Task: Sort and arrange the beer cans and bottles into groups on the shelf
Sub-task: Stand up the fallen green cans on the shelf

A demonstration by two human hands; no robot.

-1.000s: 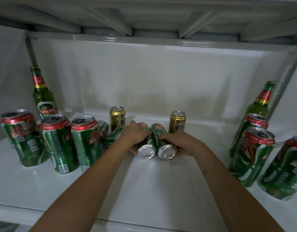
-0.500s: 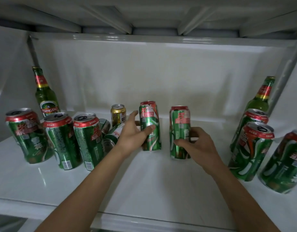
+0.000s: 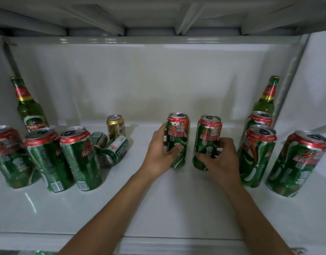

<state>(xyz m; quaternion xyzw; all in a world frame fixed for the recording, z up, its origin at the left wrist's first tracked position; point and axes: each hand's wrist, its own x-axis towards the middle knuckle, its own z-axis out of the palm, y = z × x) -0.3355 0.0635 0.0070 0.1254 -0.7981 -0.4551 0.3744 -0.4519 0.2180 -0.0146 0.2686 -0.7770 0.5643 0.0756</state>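
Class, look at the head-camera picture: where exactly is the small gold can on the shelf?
The gold can stands upright toward the back, left of centre, just behind the lying Tsingtao can and right of the left bottle.

On the white shelf [image 3: 158, 208], the left hand [image 3: 159, 155] and right hand [image 3: 221, 161] each grip an upright green can [image 3: 177, 138] [image 3: 207, 140] — side by side, apart (three more stand left, three right, a bottle [image 3: 29, 107] behind).
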